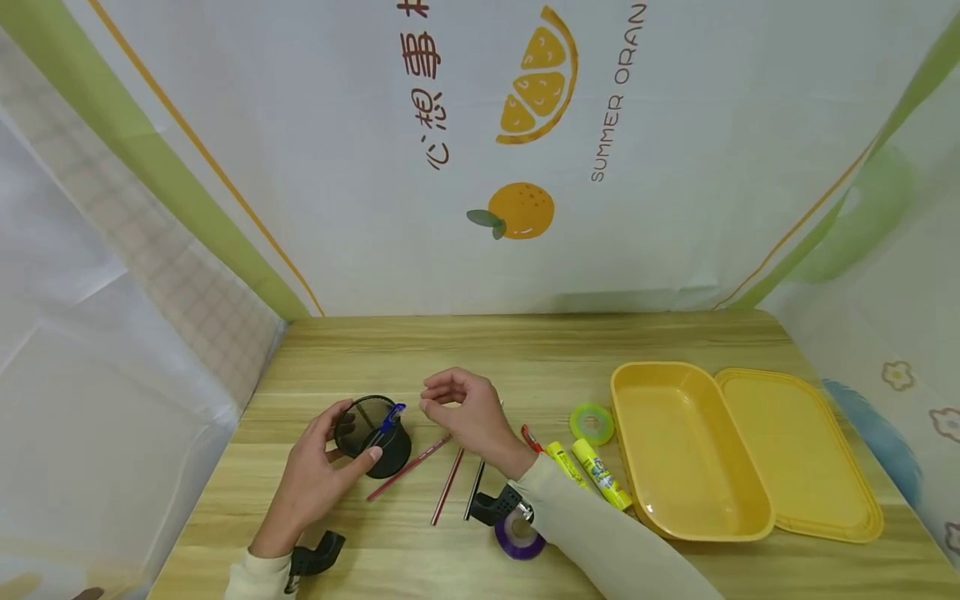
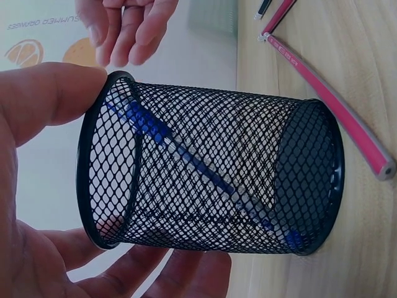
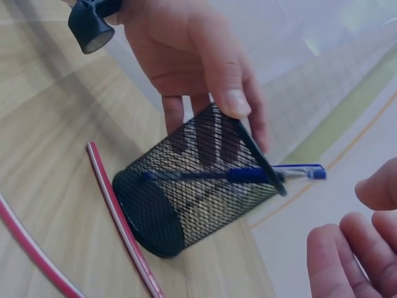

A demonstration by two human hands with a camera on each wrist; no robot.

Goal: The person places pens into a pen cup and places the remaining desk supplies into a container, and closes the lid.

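A black mesh pen holder [image 1: 390,462] stands at the left of the table, and my left hand [image 1: 311,475] grips it by the rim, thumb on the near side and fingers behind. Inside it a blue pen [image 3: 248,175] leans, its clip end poking past the rim. My right hand [image 1: 476,421] hovers right of the holder, fingers loosely bent with nothing between them. A red pencil [image 2: 335,102] lies right beside the holder's base. Another red pencil [image 1: 447,487] and a dark pencil [image 1: 474,492] lie below my right hand.
Under my right forearm are a purple tape roll [image 1: 519,546], a red pen [image 1: 531,439] and a yellow glue stick [image 1: 567,465]. A second glue stick [image 1: 602,473] and green tape [image 1: 592,423] sit beside a yellow box [image 1: 682,450]. Its lid [image 1: 802,450] lies farther right.
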